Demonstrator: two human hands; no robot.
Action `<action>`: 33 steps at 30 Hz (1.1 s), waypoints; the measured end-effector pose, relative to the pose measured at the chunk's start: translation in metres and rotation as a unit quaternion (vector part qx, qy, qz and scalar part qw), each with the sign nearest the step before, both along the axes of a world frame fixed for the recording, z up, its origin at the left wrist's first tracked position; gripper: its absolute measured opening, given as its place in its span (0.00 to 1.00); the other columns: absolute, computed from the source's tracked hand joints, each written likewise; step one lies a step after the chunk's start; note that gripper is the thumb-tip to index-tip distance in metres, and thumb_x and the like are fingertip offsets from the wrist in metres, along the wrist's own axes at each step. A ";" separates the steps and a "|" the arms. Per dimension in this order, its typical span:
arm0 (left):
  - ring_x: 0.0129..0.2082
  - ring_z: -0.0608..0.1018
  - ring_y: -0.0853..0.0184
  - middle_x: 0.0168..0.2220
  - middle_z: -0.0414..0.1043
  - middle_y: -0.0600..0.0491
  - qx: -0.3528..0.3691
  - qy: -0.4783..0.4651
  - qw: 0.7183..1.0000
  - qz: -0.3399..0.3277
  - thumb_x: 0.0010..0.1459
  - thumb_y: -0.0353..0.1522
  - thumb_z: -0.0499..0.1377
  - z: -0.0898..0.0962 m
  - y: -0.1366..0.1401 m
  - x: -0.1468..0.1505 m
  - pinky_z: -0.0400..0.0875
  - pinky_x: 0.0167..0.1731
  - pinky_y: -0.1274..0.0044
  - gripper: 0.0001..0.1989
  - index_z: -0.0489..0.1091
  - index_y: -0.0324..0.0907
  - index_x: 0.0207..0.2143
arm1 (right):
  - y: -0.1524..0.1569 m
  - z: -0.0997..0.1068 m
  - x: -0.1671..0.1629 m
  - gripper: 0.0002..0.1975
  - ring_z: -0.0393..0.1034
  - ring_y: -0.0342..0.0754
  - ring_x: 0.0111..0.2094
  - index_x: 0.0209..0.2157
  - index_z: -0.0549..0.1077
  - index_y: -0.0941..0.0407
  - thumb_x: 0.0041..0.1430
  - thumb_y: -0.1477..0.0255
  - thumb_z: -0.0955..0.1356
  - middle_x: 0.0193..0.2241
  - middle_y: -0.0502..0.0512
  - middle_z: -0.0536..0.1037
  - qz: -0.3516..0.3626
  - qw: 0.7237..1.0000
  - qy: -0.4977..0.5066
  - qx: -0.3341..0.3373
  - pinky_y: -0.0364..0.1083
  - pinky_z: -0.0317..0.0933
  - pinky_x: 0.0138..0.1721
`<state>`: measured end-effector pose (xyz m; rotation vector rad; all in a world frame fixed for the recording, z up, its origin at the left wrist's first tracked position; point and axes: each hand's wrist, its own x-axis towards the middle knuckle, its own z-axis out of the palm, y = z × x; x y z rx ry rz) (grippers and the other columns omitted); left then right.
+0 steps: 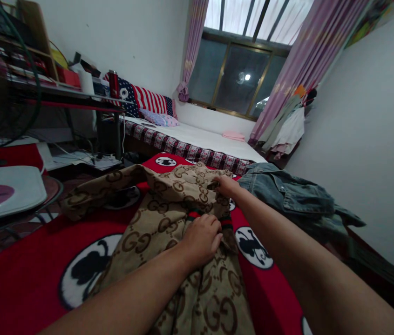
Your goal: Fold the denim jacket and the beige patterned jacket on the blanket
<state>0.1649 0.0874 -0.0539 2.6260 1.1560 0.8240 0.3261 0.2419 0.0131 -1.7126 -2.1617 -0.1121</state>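
A tan long-sleeved garment (155, 218) with a brown letter print lies spread on a red blanket (32, 260) with round black-and-white motifs. One sleeve (113, 181) stretches out to the left. Around its waist runs a green and red striped band (194, 215). At that band my left hand (202, 237) rests on the cloth, its fingers curled together and their tips partly hidden. Higher up, at the right side of the garment, my right hand (227, 186) pinches a fold of the fabric.
A blue denim jacket (295, 193) lies to the right. Beyond stands a bed (197, 135) below the window. On the left are a cluttered desk (78, 95), a fan (4, 74) and a white plastic seat (11, 190). Clothes (289, 132) hang by the right curtain.
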 end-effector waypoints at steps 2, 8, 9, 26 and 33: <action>0.46 0.71 0.59 0.44 0.71 0.48 0.002 0.004 1.000 0.002 0.62 0.33 0.54 0.000 0.000 0.000 0.68 0.47 0.67 0.07 0.69 0.41 0.40 | 0.003 -0.003 0.007 0.10 0.73 0.53 0.38 0.35 0.78 0.57 0.48 0.74 0.69 0.35 0.57 0.80 -0.014 1.000 0.017 0.017 0.45 0.62 0.40; 0.53 0.69 0.56 0.51 0.69 0.45 -0.004 0.003 1.000 0.005 0.62 0.33 0.54 -0.001 -0.002 0.003 0.66 0.53 0.64 0.10 0.69 0.41 0.44 | 0.009 0.002 0.014 0.19 0.71 0.49 0.33 0.37 0.74 0.61 0.59 0.62 0.59 0.33 0.58 0.78 -0.060 0.926 0.299 0.220 0.46 0.64 0.37; 0.57 0.66 0.55 0.56 0.65 0.44 -0.002 -0.008 1.000 0.013 0.61 0.32 0.54 -0.002 -0.002 0.004 0.64 0.56 0.63 0.12 0.68 0.41 0.47 | 0.013 0.002 0.011 0.19 0.71 0.50 0.34 0.37 0.74 0.61 0.59 0.62 0.60 0.33 0.58 0.78 -0.053 0.911 0.337 0.231 0.46 0.64 0.38; 0.67 0.54 0.49 0.65 0.56 0.38 -0.031 0.032 0.998 0.053 0.64 0.40 0.50 -0.011 -0.001 0.006 0.52 0.64 0.59 0.27 0.63 0.36 0.61 | -0.009 -0.038 -0.016 0.27 0.53 0.55 0.64 0.62 0.59 0.61 0.65 0.66 0.61 0.64 0.67 0.59 -0.054 0.995 0.077 0.034 0.54 0.50 0.62; 0.57 0.69 0.55 0.52 0.71 0.41 -0.004 -0.037 0.998 0.042 0.62 0.36 0.53 -0.005 0.004 0.002 0.62 0.59 0.67 0.16 0.73 0.37 0.47 | -0.056 -0.052 0.002 0.23 0.52 0.60 0.65 0.61 0.64 0.52 0.66 0.65 0.60 0.64 0.61 0.60 -0.060 0.993 -0.019 -0.099 0.64 0.53 0.58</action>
